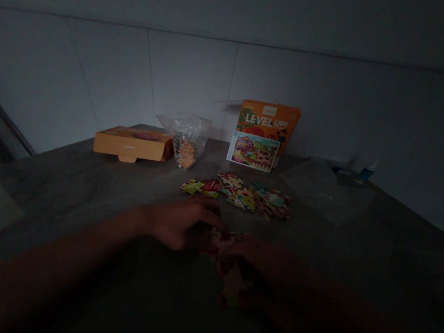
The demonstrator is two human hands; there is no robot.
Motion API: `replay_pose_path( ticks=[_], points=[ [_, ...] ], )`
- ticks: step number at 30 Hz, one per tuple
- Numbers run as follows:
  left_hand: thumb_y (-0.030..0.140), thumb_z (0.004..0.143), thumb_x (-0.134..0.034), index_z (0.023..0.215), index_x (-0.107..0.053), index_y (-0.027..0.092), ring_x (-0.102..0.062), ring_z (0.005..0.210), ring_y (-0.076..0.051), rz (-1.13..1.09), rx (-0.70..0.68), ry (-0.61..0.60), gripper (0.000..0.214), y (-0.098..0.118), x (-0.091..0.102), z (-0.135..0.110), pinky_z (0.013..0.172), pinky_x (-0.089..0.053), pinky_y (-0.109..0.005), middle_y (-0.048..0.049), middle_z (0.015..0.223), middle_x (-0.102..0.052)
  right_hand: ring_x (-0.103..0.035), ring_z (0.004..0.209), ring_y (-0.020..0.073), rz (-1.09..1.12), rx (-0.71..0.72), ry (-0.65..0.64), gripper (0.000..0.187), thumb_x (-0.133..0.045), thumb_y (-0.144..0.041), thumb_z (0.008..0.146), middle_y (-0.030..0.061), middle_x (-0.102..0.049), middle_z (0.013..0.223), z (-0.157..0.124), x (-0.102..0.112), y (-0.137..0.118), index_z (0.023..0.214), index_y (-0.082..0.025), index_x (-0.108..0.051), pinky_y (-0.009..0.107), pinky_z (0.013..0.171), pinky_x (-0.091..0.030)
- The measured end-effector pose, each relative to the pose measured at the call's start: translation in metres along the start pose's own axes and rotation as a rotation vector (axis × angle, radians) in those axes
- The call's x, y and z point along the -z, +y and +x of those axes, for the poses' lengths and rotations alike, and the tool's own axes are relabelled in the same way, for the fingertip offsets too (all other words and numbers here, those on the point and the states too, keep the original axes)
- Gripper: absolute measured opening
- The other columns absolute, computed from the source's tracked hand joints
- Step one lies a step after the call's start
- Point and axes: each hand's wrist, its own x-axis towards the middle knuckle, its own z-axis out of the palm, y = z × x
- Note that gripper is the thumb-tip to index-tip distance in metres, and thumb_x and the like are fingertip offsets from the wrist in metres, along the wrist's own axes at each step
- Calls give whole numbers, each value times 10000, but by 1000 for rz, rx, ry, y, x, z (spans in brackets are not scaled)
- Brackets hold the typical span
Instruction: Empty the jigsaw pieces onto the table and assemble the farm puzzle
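The picture is dim and my hands are partly in shadow. My left hand [180, 224] reaches in from the left, its fingers curved over the left edge of a few joined jigsaw puzzle pieces [221, 240] on the table. From the right, my right hand [262, 259] grips at the right edge of the same pieces; its fingers are dark and slightly smeared. Just below lies another light jigsaw puzzle piece [234, 288], close under my right hand. Beyond both hands spreads a heap of loose jigsaw puzzle pieces [242, 196].
A picture card [253, 151] with a farm scene leans on an orange "LEVEL UP!" box [268, 119] by the wall. An open orange box tray [131, 146] and a clear bag [187, 144] of pieces stand back left. Clear plastic wrap [327, 190] lies right on the grey table [119, 182].
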Motion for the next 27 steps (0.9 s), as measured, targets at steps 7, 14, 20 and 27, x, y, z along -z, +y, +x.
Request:
replay_pose_path(
  ticks=[7,14,20,27],
  points=[
    [147,814,-639,1165,-630,235,-537,1042,-231,-5,6,-4,362,0,-3,3,929,-438,-387,-69,1068,-570,-550,1083,213,2,80,23,484,-670,-167,772,64,-568,1229,4,-4,1,1234,-226,-538,344,904,-461],
    [154,827,-630,1174,-619,217,-538,1043,-233,13,-25,1,353,0,-4,3,950,-418,-398,-69,1068,-570,-556,1110,206,-41,262,73,301,-681,-260,838,80,-606,1206,7,-10,15,1132,-202,-645,353,949,-451],
    [164,832,-626,1164,-624,215,-539,1023,-227,9,-26,2,336,2,-3,3,933,-422,-382,-69,1055,-575,-568,1096,181,-52,341,104,176,-652,-246,871,67,-629,1178,9,-11,17,1034,-181,-669,340,975,-431],
    [208,831,-621,1158,-631,203,-544,998,-231,14,-33,-4,327,3,-3,3,908,-438,-380,-83,1055,-564,-545,1109,194,-23,151,36,369,-682,-255,828,64,-544,1275,5,-8,9,1189,-229,-610,332,937,-454]
  ],
)
